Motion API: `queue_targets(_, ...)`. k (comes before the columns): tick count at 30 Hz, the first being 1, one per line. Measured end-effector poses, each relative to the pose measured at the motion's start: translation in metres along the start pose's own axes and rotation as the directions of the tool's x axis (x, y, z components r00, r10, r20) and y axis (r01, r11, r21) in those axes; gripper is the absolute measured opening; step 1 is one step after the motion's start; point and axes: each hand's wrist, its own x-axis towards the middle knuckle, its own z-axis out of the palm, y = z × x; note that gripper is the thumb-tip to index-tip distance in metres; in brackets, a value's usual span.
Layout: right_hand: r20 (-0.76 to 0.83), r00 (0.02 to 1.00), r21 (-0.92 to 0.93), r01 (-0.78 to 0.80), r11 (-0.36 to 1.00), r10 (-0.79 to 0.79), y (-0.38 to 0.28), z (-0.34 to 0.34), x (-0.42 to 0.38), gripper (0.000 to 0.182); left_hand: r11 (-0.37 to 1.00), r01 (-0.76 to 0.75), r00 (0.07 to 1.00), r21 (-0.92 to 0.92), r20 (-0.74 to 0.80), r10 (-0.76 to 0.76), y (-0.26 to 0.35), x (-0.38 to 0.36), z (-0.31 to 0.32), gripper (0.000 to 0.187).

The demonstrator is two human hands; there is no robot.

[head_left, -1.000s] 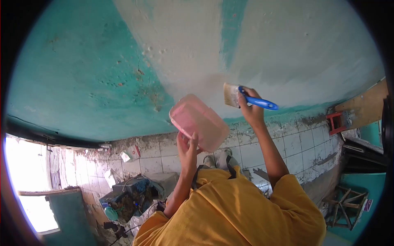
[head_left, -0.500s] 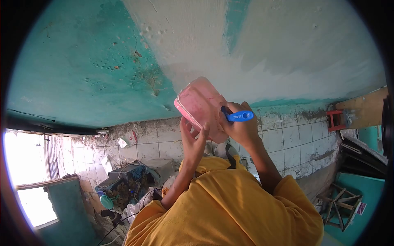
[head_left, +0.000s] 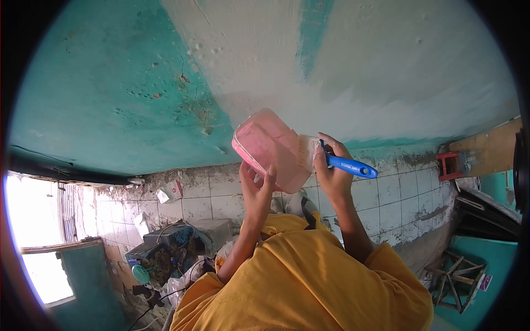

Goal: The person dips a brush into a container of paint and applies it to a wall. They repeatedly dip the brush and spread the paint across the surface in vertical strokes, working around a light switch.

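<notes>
My left hand (head_left: 257, 190) holds a pink plastic container (head_left: 268, 146) from below and the side, tilted in front of the wall. Pale paint smears show on its walls. In my right hand (head_left: 334, 168) is a wide paintbrush with a blue handle (head_left: 353, 165), gripped near the ferrule. Its pale bristles (head_left: 307, 149) are at the container's right edge. Beyond both hands stands the wall, with teal paint (head_left: 127, 94) at the left and a whitish coat (head_left: 375, 71) over the middle and right.
White tiles (head_left: 386, 193) run below the painted wall. Cluttered boxes and bags (head_left: 176, 243) lie at the lower left, near a bright opening. A red stool (head_left: 450, 166) is at the right, with a wooden frame (head_left: 457, 280) below it.
The brush has moved right and turned, so its bristles and more of the blue handle now show. The pink container has tilted slightly, with my left hand still on it.
</notes>
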Motion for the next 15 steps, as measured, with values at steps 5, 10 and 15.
queue_targets(5,-0.060,0.991,0.142,-0.106,0.984,0.115,0.008,-0.003,0.006,0.029,1.000,0.006,1.000,0.024,0.013,-0.007,-0.003,0.002,-0.001,0.077)
queue_targets(10,-0.112,0.973,0.227,-0.174,0.958,0.204,0.018,-0.001,0.015,0.028,1.000,-0.010,1.000,0.013,0.024,0.010,-0.007,0.006,0.001,0.079)
queue_targets(15,-0.141,0.958,0.298,-0.201,0.933,0.251,0.022,0.002,0.025,0.028,1.000,-0.003,1.000,0.004,0.022,0.003,-0.012,0.007,-0.002,0.080)
